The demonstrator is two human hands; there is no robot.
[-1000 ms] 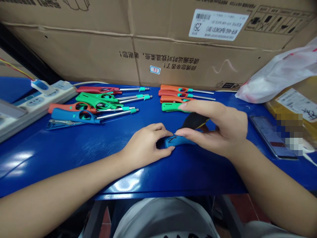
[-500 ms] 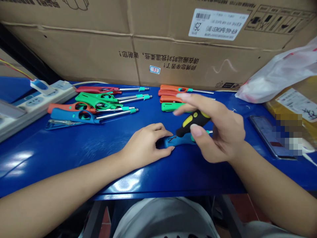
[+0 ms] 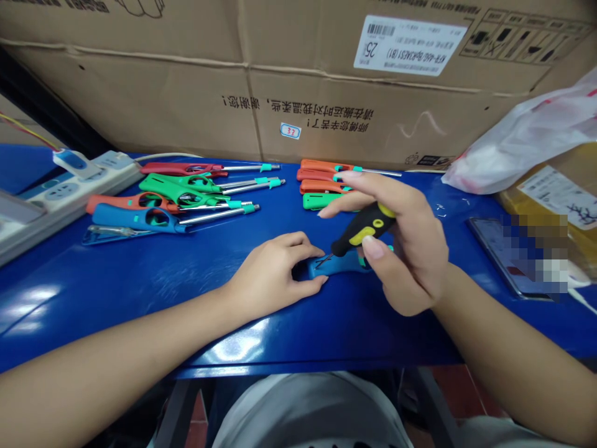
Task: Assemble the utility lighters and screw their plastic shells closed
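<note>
Blue plastic shows between our hands in the head view: we have a blue lighter (image 3: 333,266) lying on the glossy blue table (image 3: 289,333), close to its front edge. Our left hand (image 3: 277,270) grips the end of it, thumb on the near side and a forefinger on the far side. Our right hand (image 3: 413,255) grasps a black and yellow screwdriver (image 3: 361,231), thumb pressed to the handle while other fingers reach out past it. The thin shaft slopes down to the blue lighter's upper face; whether its tip sits in a screw, we cannot tell.

One second ago our right hand was turned so that the handle looked almost all black; now its yellow patch faces us. Our left hand has stayed put, and so has the blue lighter. We take this as the handle being twisted, or the fingers resetting around it, with the work on this lighter still under way.

Beyond our left hand lies a mixed group of lighters (image 3: 135,217); beyond our right hand, a stacked row of orange, red and green ones (image 3: 321,186), partly hidden by our fingers.
</note>
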